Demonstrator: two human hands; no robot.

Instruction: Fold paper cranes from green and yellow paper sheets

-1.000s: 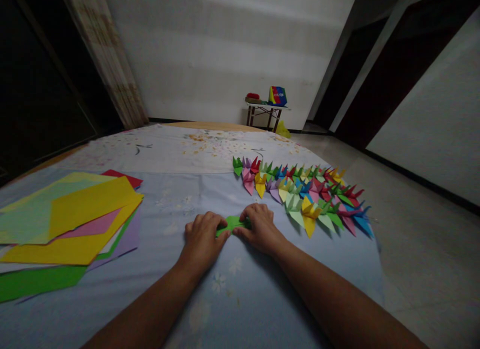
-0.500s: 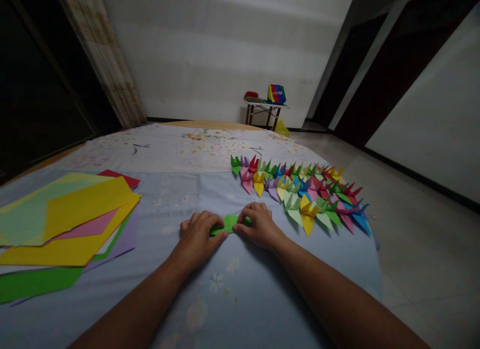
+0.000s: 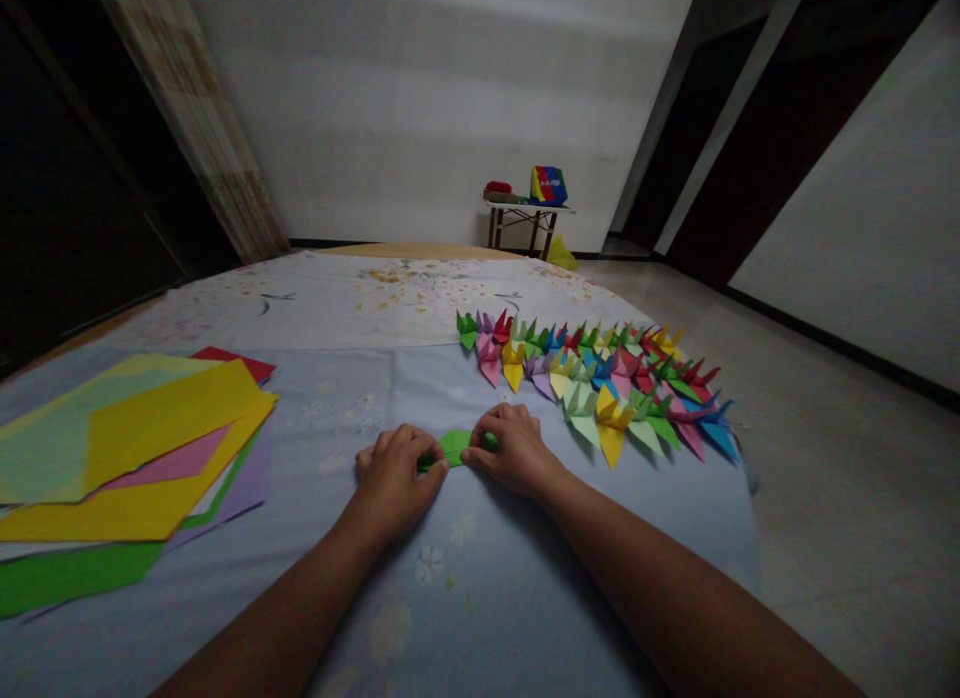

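Note:
A small folded piece of green paper (image 3: pixel 454 446) lies on the blue tablecloth between my two hands. My left hand (image 3: pixel 401 468) pinches its left end with thumb and fingers. At the other end, my right hand (image 3: pixel 510 446) has thumb and fingertips closed on the paper. Both ends are partly hidden under my fingers; the middle shows flat with creases. To the right of my right hand stand rows of folded paper cranes (image 3: pixel 577 373) in many colours, the nearest a yellow crane (image 3: pixel 613 425).
Loose coloured paper sheets (image 3: pixel 150 458) overlap in a pile at the left. A floral cloth (image 3: pixel 337 298) covers the table's far part. Against the wall stands a small side table (image 3: pixel 525 208) with a multicoloured box (image 3: pixel 548 185) and a red item (image 3: pixel 498 188).
The whole view has shifted slightly. My left thumb sits a little closer in on the green paper; both hands keep their hold.

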